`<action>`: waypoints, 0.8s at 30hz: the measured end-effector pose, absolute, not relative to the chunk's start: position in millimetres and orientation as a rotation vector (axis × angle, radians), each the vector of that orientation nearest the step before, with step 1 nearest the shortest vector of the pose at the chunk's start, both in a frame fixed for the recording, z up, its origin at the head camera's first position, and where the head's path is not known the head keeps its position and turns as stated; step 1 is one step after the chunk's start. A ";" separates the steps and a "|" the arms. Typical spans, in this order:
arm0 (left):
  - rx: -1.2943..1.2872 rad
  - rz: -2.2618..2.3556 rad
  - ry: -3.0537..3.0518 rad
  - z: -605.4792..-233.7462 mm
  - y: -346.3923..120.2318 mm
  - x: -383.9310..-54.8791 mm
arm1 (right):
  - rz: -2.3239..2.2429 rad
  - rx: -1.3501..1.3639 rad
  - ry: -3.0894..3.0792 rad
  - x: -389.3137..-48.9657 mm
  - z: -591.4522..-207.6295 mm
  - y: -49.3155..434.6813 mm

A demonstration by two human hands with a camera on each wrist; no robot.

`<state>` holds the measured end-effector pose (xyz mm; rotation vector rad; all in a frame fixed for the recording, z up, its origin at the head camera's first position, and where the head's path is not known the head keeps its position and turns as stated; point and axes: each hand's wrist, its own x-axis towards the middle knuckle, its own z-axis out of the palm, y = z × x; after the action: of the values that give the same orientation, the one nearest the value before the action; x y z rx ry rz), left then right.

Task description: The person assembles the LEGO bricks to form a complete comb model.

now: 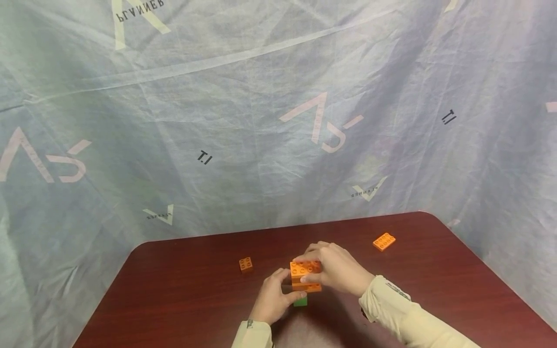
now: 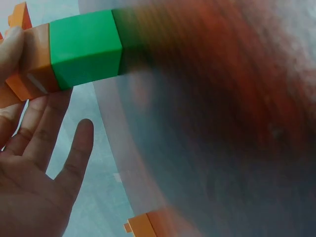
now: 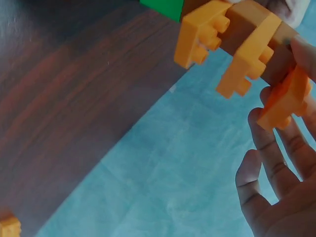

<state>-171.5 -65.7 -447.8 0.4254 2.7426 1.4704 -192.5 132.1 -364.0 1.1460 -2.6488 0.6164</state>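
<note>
Near the front of the table stands a stack of toy building bricks (image 1: 297, 279), with orange pieces above a green brick (image 2: 88, 49). In the right wrist view, three flat orange plates (image 3: 245, 58) jut out from the stack, with darker orange bricks between them. My left hand (image 1: 272, 298) holds the stack low down, thumb on an orange brick (image 2: 37, 59) just above the green one. My right hand (image 1: 338, 269) pinches the top of the stack, its thumb on the near side. The right fingers partly cover the topmost plate.
A small orange brick (image 1: 245, 264) with studs up lies to the left on the dark red table (image 1: 183, 285). Farther back on the right is a flat orange plate (image 1: 384, 241). A grey printed cloth (image 1: 252, 183) hangs behind the table's back edge.
</note>
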 end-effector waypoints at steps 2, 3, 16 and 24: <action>0.424 1.463 2.750 -448.3 -65.9 -170.9 | 0.661 1.132 -2.664 -192.0 -366.6 131.2; 0.424 1.460 2.754 -448.6 -65.9 -170.8 | 0.687 1.128 -2.672 -191.7 -367.8 130.8; 0.428 1.421 2.731 -445.9 -73.8 -168.9 | 0.937 1.152 -2.686 -196.1 -377.2 130.5; 0.423 1.373 2.755 -437.3 -81.8 -170.2 | 1.057 1.170 -2.660 -200.1 -379.4 134.4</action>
<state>-170.2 -81.8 -437.3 0.4227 2.7546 1.3732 -200.1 134.4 -379.4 1.1703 -2.6600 1.0573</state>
